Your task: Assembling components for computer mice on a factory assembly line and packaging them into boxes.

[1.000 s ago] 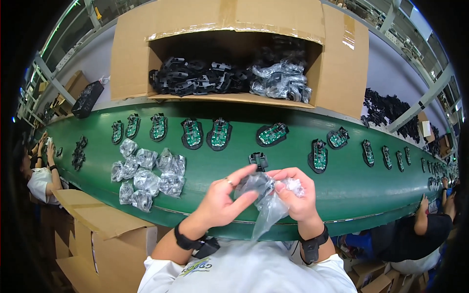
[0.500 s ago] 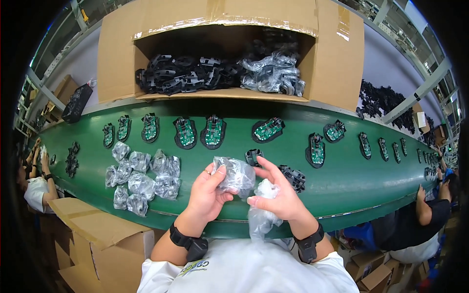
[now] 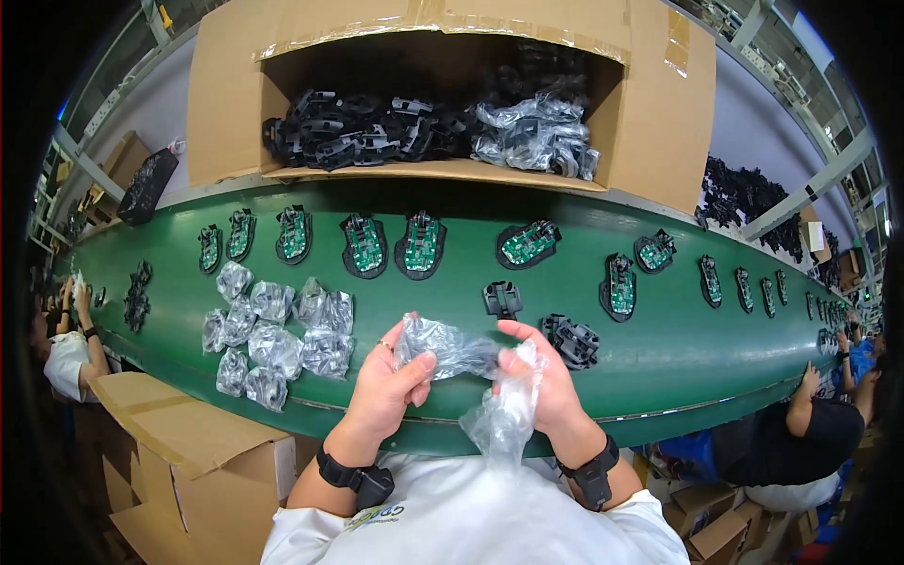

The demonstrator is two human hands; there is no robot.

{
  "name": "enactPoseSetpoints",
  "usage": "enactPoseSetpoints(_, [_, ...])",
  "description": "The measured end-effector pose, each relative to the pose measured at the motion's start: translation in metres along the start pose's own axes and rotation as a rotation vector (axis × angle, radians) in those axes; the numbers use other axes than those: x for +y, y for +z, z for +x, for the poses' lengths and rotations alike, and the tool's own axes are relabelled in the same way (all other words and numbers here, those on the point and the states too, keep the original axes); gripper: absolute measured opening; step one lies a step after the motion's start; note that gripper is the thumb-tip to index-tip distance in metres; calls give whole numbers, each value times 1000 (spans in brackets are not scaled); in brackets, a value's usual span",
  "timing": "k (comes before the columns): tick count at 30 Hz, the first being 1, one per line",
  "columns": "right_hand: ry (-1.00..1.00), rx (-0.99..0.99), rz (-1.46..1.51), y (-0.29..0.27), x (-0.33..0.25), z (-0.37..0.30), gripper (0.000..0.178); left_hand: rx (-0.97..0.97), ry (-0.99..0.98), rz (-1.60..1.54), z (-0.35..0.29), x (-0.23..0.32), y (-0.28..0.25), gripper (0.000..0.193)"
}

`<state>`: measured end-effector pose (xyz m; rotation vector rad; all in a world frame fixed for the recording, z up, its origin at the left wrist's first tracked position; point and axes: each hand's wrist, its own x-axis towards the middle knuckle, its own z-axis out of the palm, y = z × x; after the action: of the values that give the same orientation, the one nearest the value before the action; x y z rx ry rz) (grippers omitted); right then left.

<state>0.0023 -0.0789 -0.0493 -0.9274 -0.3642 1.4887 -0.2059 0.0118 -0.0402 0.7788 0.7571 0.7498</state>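
Between my hands a clear plastic bag [image 3: 447, 348] is stretched sideways; any contents are hard to make out through the creases. My left hand [image 3: 381, 394] grips one end, thumb on top. At the other end, my right hand [image 3: 556, 394] pinches the bag, with crumpled clear plastic wrapping [image 3: 499, 424] also bunched in its palm and hanging down. Just beyond my fingers a black plastic bracket [image 3: 503, 298] lies on the green belt [image 3: 443, 299]. Several dark plastic parts [image 3: 571, 341] are heaped beside my right hand. Left of my hands sit several bagged parts [image 3: 275, 350].
Green circuit boards on black bases [image 3: 422, 245] are spread along the belt's far side. Behind it, an open cardboard box [image 3: 212, 113] holds loose black parts and bagged ones. Another carton [image 3: 217, 452] stands at the near left. Other people work at both ends.
The bag, bunched up before, is now pulled out lengthwise between both hands. My right fingers have closed on its end. The black bracket behind them has come into full view.
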Motion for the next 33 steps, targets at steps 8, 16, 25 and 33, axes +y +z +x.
enactPoseSetpoints(8, [-240,8,-497,-2,10,-10,45,142,83,330,-8,1,-2,91])
enactPoseSetpoints(16, [-426,7,-947,20,-33,-13,23,19,386,462,-20,15,16,69])
enactPoseSetpoints(25, [-704,24,-925,17,-25,-16,15,-36,391,539,-43,39,33,58])
enactPoseSetpoints(33, [-838,58,-702,21,3,0,19,-391,313,1048,-19,31,9,47])
